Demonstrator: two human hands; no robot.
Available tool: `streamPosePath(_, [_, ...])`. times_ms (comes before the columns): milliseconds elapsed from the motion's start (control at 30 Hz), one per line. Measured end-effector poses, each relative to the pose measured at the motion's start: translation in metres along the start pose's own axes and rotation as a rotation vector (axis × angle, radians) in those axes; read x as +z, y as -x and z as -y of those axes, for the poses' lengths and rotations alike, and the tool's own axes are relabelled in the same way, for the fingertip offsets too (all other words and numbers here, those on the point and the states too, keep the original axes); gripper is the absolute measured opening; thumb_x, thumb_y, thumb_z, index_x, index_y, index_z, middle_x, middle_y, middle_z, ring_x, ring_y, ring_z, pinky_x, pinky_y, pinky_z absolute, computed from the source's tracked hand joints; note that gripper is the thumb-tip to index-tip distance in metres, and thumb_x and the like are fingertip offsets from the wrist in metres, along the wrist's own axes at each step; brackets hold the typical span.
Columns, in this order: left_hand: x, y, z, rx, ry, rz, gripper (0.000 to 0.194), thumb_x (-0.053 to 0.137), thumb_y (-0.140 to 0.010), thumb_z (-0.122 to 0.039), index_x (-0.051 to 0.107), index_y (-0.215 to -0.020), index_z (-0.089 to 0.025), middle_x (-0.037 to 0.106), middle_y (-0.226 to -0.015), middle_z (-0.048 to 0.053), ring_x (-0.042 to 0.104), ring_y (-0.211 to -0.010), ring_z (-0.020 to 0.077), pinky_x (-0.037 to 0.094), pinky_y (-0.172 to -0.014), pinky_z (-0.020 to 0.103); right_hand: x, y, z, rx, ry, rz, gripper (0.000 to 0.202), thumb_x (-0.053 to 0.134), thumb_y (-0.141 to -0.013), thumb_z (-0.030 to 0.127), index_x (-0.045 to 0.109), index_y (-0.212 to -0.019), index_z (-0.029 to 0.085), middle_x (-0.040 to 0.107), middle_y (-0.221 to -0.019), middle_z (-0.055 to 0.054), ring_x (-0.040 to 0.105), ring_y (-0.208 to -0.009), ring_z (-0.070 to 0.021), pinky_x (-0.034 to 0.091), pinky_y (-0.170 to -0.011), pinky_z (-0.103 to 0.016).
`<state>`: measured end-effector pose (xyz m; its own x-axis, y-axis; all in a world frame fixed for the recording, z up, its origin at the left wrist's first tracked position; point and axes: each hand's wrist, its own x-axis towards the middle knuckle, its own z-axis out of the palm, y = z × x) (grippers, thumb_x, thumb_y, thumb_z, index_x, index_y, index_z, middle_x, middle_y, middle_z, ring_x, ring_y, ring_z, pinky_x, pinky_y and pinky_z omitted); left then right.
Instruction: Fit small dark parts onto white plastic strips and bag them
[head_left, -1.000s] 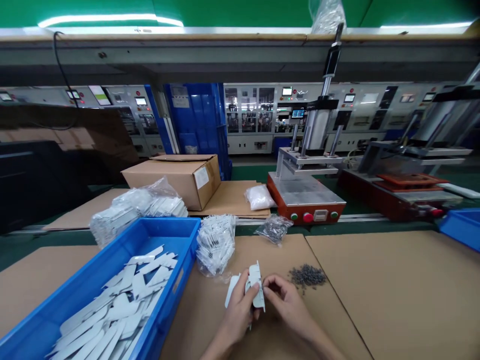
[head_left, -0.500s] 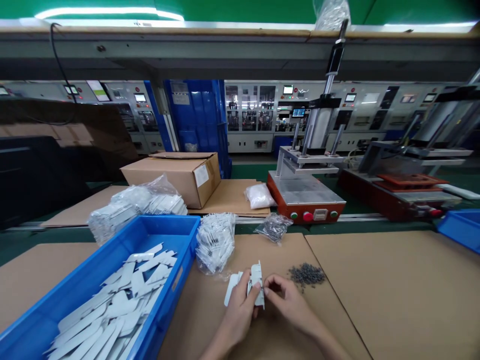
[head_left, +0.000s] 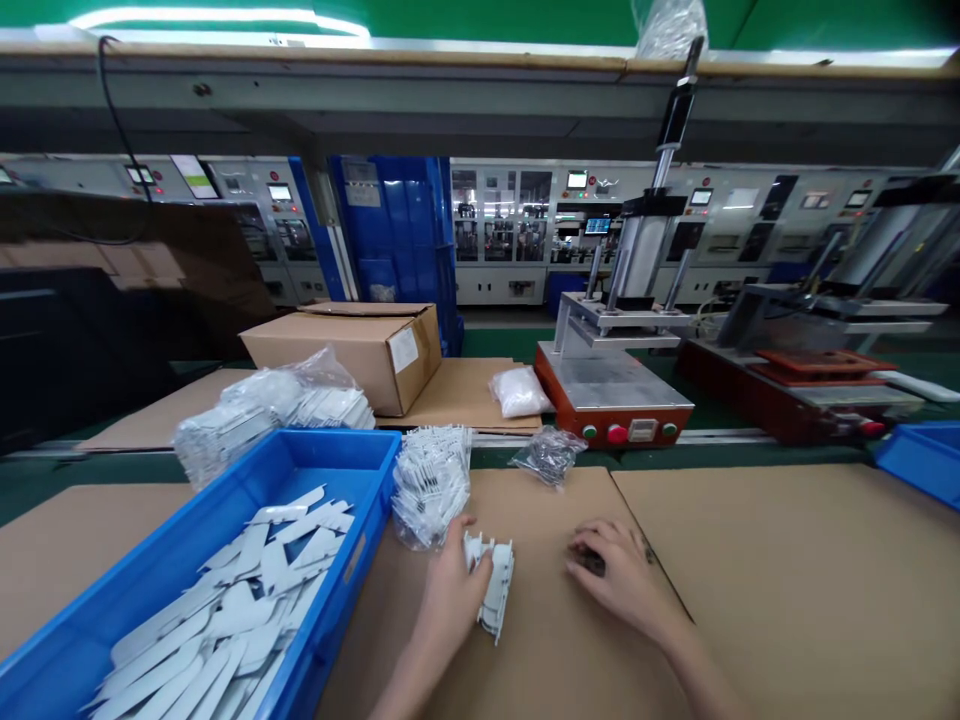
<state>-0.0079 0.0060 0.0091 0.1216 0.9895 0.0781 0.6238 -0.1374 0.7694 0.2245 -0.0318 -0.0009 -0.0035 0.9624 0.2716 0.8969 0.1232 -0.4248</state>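
Note:
My left hand (head_left: 455,578) is wrapped round light grey plastic pieces (head_left: 495,590) above the cardboard, near the middle of the view. Their clipped, toothed edges face right. My right hand (head_left: 611,565) lies over the pile of small dark grey parts (head_left: 646,547), its fingers bent down and spread a little. Most of that pile is hidden under the hand, and whether the fingertips pinch a part is hard to see. A clear bag of dark parts (head_left: 550,455) lies beyond both hands.
At left stands a blue bin (head_left: 360,450) of flat grey pieces. Bagged grey pieces (head_left: 430,485) lie beside it. A press with an orange base (head_left: 615,395) stands behind the cardboard mat (head_left: 795,570); another blue bin (head_left: 922,460) is at far right.
My right hand has left the grey pieces and moved right onto the dark pile. My left hand has shifted slightly left, and the pieces in it have turned and lowered.

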Motion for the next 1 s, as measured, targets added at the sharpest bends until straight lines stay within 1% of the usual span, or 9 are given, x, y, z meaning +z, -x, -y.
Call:
streamPosePath(133, [0.003, 0.004, -0.006, 0.063, 0.09, 0.025, 0.026, 0.043, -0.073, -0.027, 0.05, -0.097, -0.018, 0.047, -0.053, -0.004, 0.048, -0.051, 0.0147, 0.031, -0.051, 0.022, 0.013, -0.001, -0.002, 0.107, 0.111, -0.093, 0.015, 0.048, -0.073, 0.028, 0.061, -0.079, 0.025, 0.061, -0.09, -0.005, 0.047, -0.09, -0.0242, 0.032, -0.071, -0.034])
streamPosePath(233, [0.003, 0.007, -0.011, 0.08, 0.132, 0.069, 0.021, 0.042, -0.074, -0.027, 0.052, -0.091, -0.018, 0.05, -0.056, -0.002, 0.048, -0.052, 0.0143, 0.031, -0.051, 0.022, 0.019, -0.003, -0.009, 0.132, 0.15, -0.091, 0.013, 0.05, -0.071, 0.027, 0.062, -0.075, 0.025, 0.061, -0.086, -0.004, 0.048, -0.088, -0.0244, 0.031, -0.068, -0.034])
streamPosePath(367, [0.003, 0.011, -0.017, 0.103, 0.167, 0.086, 0.019, 0.043, -0.074, -0.027, 0.053, -0.087, -0.018, 0.054, -0.064, 0.0, 0.048, -0.057, 0.0143, 0.031, -0.054, 0.022, 0.021, -0.004, -0.011, 0.128, 0.122, -0.099, 0.01, 0.052, -0.07, 0.026, 0.062, -0.069, 0.025, 0.063, -0.083, -0.004, 0.049, -0.085, -0.025, 0.032, -0.069, -0.036])
streamPosePath(467, [0.005, 0.012, -0.017, 0.081, 0.23, 0.108, 0.018, 0.044, -0.074, -0.029, 0.054, -0.085, -0.018, 0.052, -0.063, -0.001, 0.045, -0.055, 0.0126, 0.03, -0.052, 0.02, 0.018, -0.005, -0.007, 0.127, -0.039, -0.152, 0.013, 0.05, -0.073, 0.029, 0.061, -0.07, 0.023, 0.063, -0.081, -0.005, 0.051, -0.084, -0.0244, 0.035, -0.071, -0.036])
streamPosePath(633, [0.012, 0.012, -0.013, 0.032, 0.354, 0.162, 0.017, 0.045, -0.073, -0.029, 0.054, -0.084, -0.018, 0.041, -0.055, -0.006, 0.037, -0.049, 0.009, 0.028, -0.048, 0.018, 0.015, -0.007, 0.002, 0.272, -0.649, -0.24, 0.023, 0.05, -0.074, 0.039, 0.058, -0.077, 0.017, 0.062, -0.074, -0.005, 0.056, -0.071, -0.0193, 0.044, -0.064, -0.029])
streamPosePath(733, [0.015, 0.012, -0.012, 0.023, 0.395, 0.18, 0.017, 0.046, -0.073, -0.03, 0.053, -0.083, -0.018, 0.038, -0.053, -0.006, 0.034, -0.047, 0.0085, 0.027, -0.047, 0.018, 0.018, -0.008, 0.008, 0.301, -0.911, -0.226, 0.024, 0.057, -0.069, 0.039, 0.056, -0.077, 0.017, 0.062, -0.073, -0.004, 0.058, -0.072, -0.0183, 0.046, -0.066, -0.026])
streamPosePath(800, [0.015, 0.012, -0.012, 0.017, 0.397, 0.184, 0.018, 0.046, -0.073, -0.03, 0.053, -0.083, -0.017, 0.037, -0.053, -0.007, 0.033, -0.047, 0.0085, 0.027, -0.048, 0.018, 0.021, -0.007, 0.012, 0.307, -0.962, -0.183, 0.023, 0.059, -0.068, 0.038, 0.056, -0.077, 0.017, 0.062, -0.073, -0.004, 0.058, -0.072, -0.0179, 0.046, -0.067, -0.026])
streamPosePath(933, [0.014, 0.012, -0.014, 0.007, 0.384, 0.18, 0.019, 0.048, -0.072, -0.032, 0.054, -0.08, -0.017, 0.036, -0.051, -0.007, 0.033, -0.047, 0.0088, 0.026, -0.047, 0.018, 0.024, -0.007, 0.014, 0.299, -0.865, -0.151, 0.024, 0.061, -0.065, 0.039, 0.059, -0.073, 0.016, 0.064, -0.07, -0.004, 0.058, -0.069, -0.0186, 0.046, -0.066, -0.028])
streamPosePath(1000, [0.014, 0.012, -0.014, 0.012, 0.376, 0.176, 0.019, 0.048, -0.071, -0.033, 0.055, -0.08, -0.017, 0.037, -0.051, -0.006, 0.034, -0.048, 0.0091, 0.027, -0.048, 0.018, 0.022, -0.007, 0.013, 0.303, -0.894, -0.147, 0.026, 0.063, -0.063, 0.04, 0.06, -0.073, 0.016, 0.064, -0.07, -0.005, 0.059, -0.069, -0.019, 0.047, -0.066, -0.028])
